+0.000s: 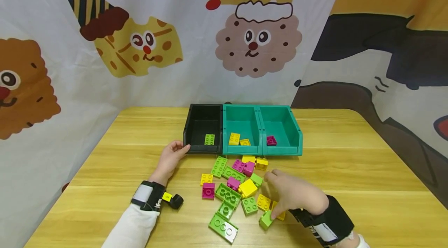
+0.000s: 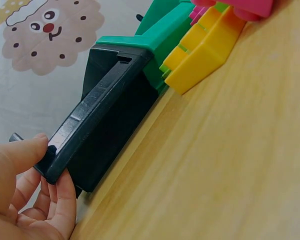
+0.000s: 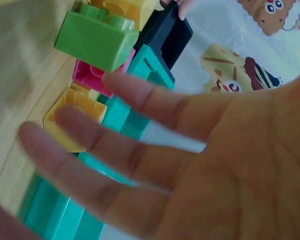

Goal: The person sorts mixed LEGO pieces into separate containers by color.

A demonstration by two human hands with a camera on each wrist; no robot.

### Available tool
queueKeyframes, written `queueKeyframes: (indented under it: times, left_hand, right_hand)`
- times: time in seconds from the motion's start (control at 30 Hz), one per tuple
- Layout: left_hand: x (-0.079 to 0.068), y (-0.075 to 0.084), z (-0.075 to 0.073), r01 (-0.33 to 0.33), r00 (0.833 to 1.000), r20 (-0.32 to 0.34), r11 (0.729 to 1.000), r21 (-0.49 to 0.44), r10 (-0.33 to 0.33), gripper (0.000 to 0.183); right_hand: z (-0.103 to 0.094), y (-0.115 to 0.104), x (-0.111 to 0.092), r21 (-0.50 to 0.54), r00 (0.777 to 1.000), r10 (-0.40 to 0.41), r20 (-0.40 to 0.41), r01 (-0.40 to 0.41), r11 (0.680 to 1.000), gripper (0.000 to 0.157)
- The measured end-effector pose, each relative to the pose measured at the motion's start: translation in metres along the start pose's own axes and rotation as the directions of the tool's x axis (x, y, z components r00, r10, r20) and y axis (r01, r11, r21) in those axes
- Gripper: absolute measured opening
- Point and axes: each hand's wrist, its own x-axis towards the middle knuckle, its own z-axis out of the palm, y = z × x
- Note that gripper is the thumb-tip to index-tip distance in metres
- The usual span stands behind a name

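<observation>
In the head view my left hand (image 1: 169,161) pinches the front left corner of the black bin (image 1: 186,149). The left wrist view shows the thumb on top of its rim and the fingers below. My right hand (image 1: 297,192) is spread above the right side of a pile of toy building blocks. Its thumb tip is at a small lime green block (image 1: 265,221); whether they touch, I cannot tell. Partly under that hand lie two yellow blocks, one of them a studded yellow block (image 1: 263,202). In the right wrist view the fingers (image 3: 155,160) are extended, with nothing between them.
Two teal bins (image 1: 241,150) adjoin the black one; all three bins contain blocks, including a green block (image 1: 209,139) in the black bin. Several green, yellow and magenta blocks, such as a magenta block (image 1: 208,191), lie scattered on the wooden table (image 1: 105,186). A printed curtain (image 1: 196,65) hangs behind.
</observation>
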Motion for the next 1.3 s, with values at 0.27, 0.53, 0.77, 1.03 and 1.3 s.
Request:
queueKeyframes:
  times: [0.27,0.53,0.77,1.03,1.3]
  left_hand:
    - [-0.001,0.002,0.000,0.004,1.000,-0.004,1.000,0.005,-0.004,0.022]
    - [-0.002,0.002,0.000,0.003,1.000,-0.006,1.000,0.006,-0.003,0.023]
    - [0.001,-0.001,0.000,-0.006,1.000,-0.004,1.000,0.005,0.006,0.021]
    - [0.001,-0.003,0.000,0.003,1.000,-0.009,1.000,0.006,-0.003,0.022]
    - [0.002,0.000,0.000,0.029,1.000,-0.008,0.999,0.013,-0.029,0.025]
  right_hand:
    - [0.004,-0.002,0.005,0.006,0.993,0.092,0.080,-0.093,0.996,0.068]
    - [0.007,0.000,0.005,0.025,0.992,0.047,0.113,-0.050,0.998,0.057]
    - [0.013,0.000,0.010,0.047,0.994,0.019,0.109,-0.024,0.999,0.047]
    - [0.014,0.004,0.010,0.083,0.993,-0.045,0.105,0.036,0.996,0.034]
    - [0.004,0.011,0.009,0.108,0.990,-0.137,0.036,0.132,0.985,0.024]
